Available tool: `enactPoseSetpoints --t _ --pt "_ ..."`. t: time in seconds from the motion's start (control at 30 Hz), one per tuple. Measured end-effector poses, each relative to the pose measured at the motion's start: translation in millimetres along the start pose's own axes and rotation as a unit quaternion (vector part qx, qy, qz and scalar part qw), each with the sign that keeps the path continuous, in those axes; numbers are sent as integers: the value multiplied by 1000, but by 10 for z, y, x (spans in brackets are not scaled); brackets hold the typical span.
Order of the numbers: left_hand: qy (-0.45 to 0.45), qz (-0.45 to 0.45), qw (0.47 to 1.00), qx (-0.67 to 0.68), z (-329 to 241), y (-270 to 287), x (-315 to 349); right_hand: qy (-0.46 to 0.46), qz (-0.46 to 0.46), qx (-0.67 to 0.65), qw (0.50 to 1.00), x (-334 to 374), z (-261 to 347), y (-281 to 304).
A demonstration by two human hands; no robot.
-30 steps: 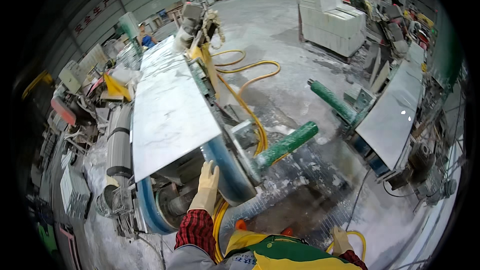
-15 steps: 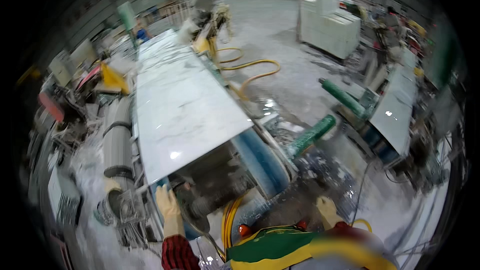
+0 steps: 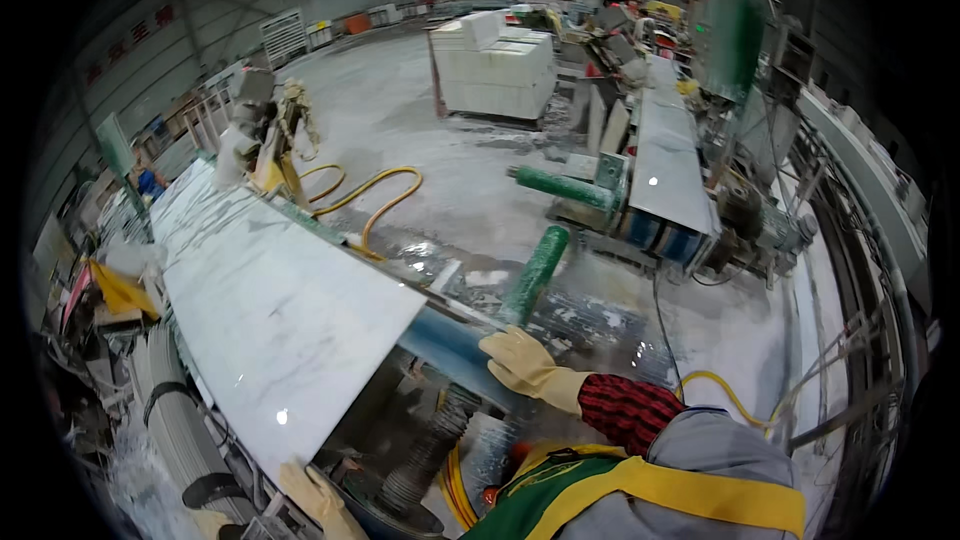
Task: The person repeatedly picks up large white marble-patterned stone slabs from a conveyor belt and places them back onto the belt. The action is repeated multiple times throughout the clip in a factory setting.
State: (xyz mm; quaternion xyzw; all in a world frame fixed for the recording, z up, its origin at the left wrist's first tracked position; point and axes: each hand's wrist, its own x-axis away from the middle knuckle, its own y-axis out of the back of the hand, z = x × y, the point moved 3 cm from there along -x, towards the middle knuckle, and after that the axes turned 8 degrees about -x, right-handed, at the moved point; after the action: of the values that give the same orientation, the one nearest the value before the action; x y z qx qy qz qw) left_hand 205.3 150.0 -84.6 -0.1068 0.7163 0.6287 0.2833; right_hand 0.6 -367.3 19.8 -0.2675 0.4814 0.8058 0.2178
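A large white marble slab with grey streaks (image 3: 290, 290) lies on a long conveyor table running from near me to the far left. The table's end has a blue belt edge (image 3: 445, 345). My left hand (image 3: 312, 500), in a cream rubber glove, is at the slab's near corner with its fingers stretched out. My right hand (image 3: 520, 358), gloved alike, rests with loosely bent fingers against the blue edge's right side, holding nothing I can see. Between the hands, a ribbed dark hose or shaft (image 3: 430, 450) shows in the open table end.
A green cylinder (image 3: 537, 275) juts from the table's right side. Yellow hoses (image 3: 385, 210) curve across the wet floor. A second slab table (image 3: 670, 160) stands right, white stacked blocks (image 3: 495, 70) behind. Left of the table runs a grey corrugated duct (image 3: 175, 430).
The view has swung right, so the table now sits further left. My right hand has risen from beside my body to the blue edge. My left hand stays at the slab's near corner.
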Motion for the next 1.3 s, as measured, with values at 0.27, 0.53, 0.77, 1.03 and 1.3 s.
enactPoseSetpoints --t 0.27,0.53,0.77,1.03,1.3 --pt "38 36 999 -15 -344 219 -143 17 99 -47 994 -504 -137 -257" --pt "63 13 998 9 -390 398 -146 66 146 10 987 -1202 -411 -935" --pt "84 69 994 0 -500 550 -153 73 169 -12 983 -1372 -686 -1483" --pt "93 89 992 -1 -494 491 -176 57 170 -23 983 -1413 -656 -1429" --pt "120 108 987 7 -492 451 -126 39 177 -31 983 -1370 -681 -1404"
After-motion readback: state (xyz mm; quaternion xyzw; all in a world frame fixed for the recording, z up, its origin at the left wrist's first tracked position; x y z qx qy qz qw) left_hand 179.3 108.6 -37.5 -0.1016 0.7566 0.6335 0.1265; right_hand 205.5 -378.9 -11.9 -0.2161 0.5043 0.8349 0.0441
